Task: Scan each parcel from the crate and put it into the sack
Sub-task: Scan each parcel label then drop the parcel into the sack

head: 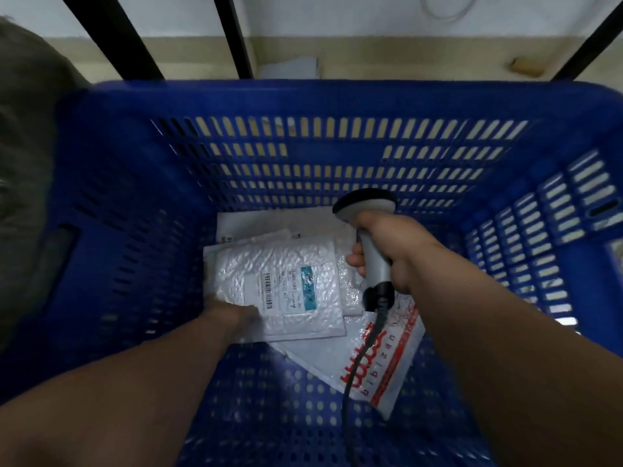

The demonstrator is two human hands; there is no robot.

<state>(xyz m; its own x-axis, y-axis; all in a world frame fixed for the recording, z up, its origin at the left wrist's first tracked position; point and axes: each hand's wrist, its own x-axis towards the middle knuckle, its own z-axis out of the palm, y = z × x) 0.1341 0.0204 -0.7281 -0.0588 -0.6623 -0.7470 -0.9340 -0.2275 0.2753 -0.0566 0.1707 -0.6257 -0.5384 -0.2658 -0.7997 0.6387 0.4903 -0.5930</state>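
both hands are down inside the blue crate [337,102]. right hand [391,251] has its fingers wrapped round the grey scanner [371,244] handle, head aimed at the bubble-wrap parcel [279,284]. left hand [232,315] rests on that parcel's near-left corner; its fingers are blurred, so their pose is unclear. more parcels lie beneath, one with red lettering [381,358].

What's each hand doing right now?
Left hand: on the bubble-wrap parcel; its hold cannot be told.
Right hand: closed around the scanner.
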